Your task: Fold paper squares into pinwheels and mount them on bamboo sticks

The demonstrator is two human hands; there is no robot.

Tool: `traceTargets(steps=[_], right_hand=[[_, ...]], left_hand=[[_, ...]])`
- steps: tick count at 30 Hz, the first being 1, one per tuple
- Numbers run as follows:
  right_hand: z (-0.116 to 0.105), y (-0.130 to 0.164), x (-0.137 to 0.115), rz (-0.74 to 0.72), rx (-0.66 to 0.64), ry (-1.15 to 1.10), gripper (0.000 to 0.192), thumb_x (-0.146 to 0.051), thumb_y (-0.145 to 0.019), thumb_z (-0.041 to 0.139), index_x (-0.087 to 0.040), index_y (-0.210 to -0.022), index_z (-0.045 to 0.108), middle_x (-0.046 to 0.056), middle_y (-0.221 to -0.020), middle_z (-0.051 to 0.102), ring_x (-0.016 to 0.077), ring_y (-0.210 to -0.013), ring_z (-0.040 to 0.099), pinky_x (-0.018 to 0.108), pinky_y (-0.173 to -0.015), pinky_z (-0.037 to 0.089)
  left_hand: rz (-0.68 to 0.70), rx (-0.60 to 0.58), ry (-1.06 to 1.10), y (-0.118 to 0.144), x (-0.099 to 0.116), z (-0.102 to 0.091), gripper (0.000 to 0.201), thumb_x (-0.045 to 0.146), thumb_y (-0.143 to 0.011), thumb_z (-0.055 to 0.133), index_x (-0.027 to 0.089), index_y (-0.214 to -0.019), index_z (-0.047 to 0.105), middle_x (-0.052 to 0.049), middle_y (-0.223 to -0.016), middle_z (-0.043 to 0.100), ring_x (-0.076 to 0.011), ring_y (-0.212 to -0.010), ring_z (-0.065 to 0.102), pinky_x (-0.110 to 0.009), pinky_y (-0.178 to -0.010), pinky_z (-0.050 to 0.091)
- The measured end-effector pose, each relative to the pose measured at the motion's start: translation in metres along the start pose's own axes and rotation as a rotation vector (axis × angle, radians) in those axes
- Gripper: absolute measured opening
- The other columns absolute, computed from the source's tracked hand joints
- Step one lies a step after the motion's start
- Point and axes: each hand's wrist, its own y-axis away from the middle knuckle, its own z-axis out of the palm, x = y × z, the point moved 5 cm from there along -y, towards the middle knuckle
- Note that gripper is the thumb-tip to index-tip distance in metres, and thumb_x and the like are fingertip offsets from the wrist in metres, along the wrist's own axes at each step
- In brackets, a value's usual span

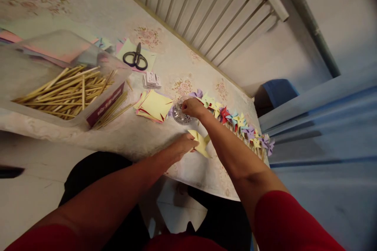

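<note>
My left hand [185,143] pinches a folded yellow paper pinwheel [202,143] near the table's front edge. My right hand [192,107] reaches over a small clear container of shiny pins [179,115], fingertips closed at its rim; whether they hold a pin I cannot tell. A stack of cut paper squares [154,106], yellow on top, lies just left of the container. A row of finished coloured pinwheels [240,122] on sticks lies to the right, partly hidden by my right forearm.
A clear plastic tub [17,108] holds several wooden sticks [66,90] at the left. Black scissors [136,58] rest on coloured paper at the back. A small white box [152,80] sits mid-table. A slatted white rail [206,8] runs behind the table.
</note>
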Motion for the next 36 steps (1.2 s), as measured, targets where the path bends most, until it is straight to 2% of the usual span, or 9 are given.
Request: traceTargets(steps=[3,9,19,23,26,28,30,32,36], right_hand=[[0.007,-0.009,-0.002,-0.004,-0.031,0.106,0.021,-0.015,-0.075,0.064,-0.015,-0.09,0.078,0.009,-0.087,0.076,0.016,-0.075,0.065,0.022,-0.065,0.041],[0.014,-0.013,-0.003,-0.011,-0.028,0.148,0.023,-0.015,-0.079,0.06,-0.015,-0.093,0.078,0.011,-0.091,0.076,0.017,-0.078,0.065,0.023,-0.067,0.042],[0.003,-0.007,-0.001,0.022,0.066,0.04,0.02,-0.011,-0.074,0.06,-0.014,-0.085,0.077,0.008,-0.084,0.074,0.0151,-0.072,0.061,0.023,-0.065,0.039],[-0.018,0.019,0.01,0.083,0.267,-0.12,0.015,-0.009,-0.072,0.057,-0.013,-0.076,0.071,0.003,-0.072,0.068,0.0124,-0.064,0.054,0.023,-0.062,0.036],[-0.035,0.057,0.027,0.107,0.494,-0.309,0.012,-0.01,-0.071,0.054,-0.015,-0.068,0.064,0.0,-0.065,0.062,0.0112,-0.061,0.051,0.023,-0.062,0.037],[-0.037,0.086,0.045,0.149,0.602,-0.432,0.009,-0.012,-0.069,0.053,-0.017,-0.064,0.059,-0.003,-0.061,0.059,0.0111,-0.059,0.05,0.022,-0.06,0.037],[-0.029,0.116,0.065,0.233,0.687,-0.565,0.008,-0.014,-0.068,0.053,-0.019,-0.062,0.055,-0.003,-0.059,0.058,0.0114,-0.058,0.051,0.022,-0.059,0.038],[-0.008,0.144,0.082,0.325,0.713,-0.689,0.006,-0.015,-0.066,0.053,-0.02,-0.062,0.053,-0.004,-0.057,0.057,0.0118,-0.054,0.052,0.022,-0.056,0.039],[0.057,0.185,0.093,0.478,0.673,-0.777,0.004,-0.02,-0.067,0.052,-0.021,-0.063,0.054,-0.004,-0.055,0.057,0.0131,-0.052,0.053,0.024,-0.055,0.04]], left_hand=[[0.0,-0.004,-0.005,0.0,0.0,0.0,0.018,0.005,-0.079,0.052,0.016,-0.065,0.056,0.004,-0.057,0.052,-0.0085,-0.053,0.045,-0.021,-0.057,0.037],[-0.004,-0.015,0.015,-0.002,-0.002,0.0,0.015,0.006,-0.077,0.055,0.016,-0.067,0.055,0.005,-0.058,0.053,-0.0082,-0.053,0.044,-0.021,-0.056,0.035],[0.019,-0.002,-0.011,0.001,0.002,-0.001,0.016,0.005,-0.076,0.056,0.016,-0.064,0.056,0.005,-0.052,0.05,-0.0099,-0.053,0.046,-0.022,-0.056,0.036],[0.019,0.017,-0.023,-0.003,0.0,-0.001,0.02,0.002,-0.076,0.053,0.016,-0.061,0.055,0.004,-0.053,0.052,-0.0085,-0.051,0.045,-0.021,-0.054,0.035],[0.031,0.042,-0.03,-0.005,-0.001,-0.002,0.019,0.002,-0.075,0.054,0.016,-0.062,0.056,0.004,-0.055,0.053,-0.0083,-0.051,0.046,-0.021,-0.053,0.035],[0.039,0.057,-0.038,-0.007,-0.001,-0.002,0.017,0.003,-0.073,0.055,0.016,-0.062,0.057,0.003,-0.057,0.055,-0.0082,-0.052,0.047,-0.02,-0.052,0.034],[0.046,0.058,-0.045,-0.008,-0.001,-0.003,0.017,0.003,-0.073,0.055,0.016,-0.063,0.057,0.003,-0.058,0.056,-0.0076,-0.052,0.047,-0.019,-0.051,0.033],[0.053,0.042,-0.048,-0.009,-0.001,-0.003,0.015,0.003,-0.074,0.055,0.015,-0.064,0.057,0.003,-0.058,0.055,-0.0069,-0.051,0.046,-0.018,-0.049,0.032],[0.093,0.024,-0.046,-0.012,-0.001,-0.005,0.008,0.008,-0.072,0.059,0.015,-0.068,0.057,0.003,-0.06,0.056,-0.007,-0.051,0.047,-0.018,-0.048,0.032]])
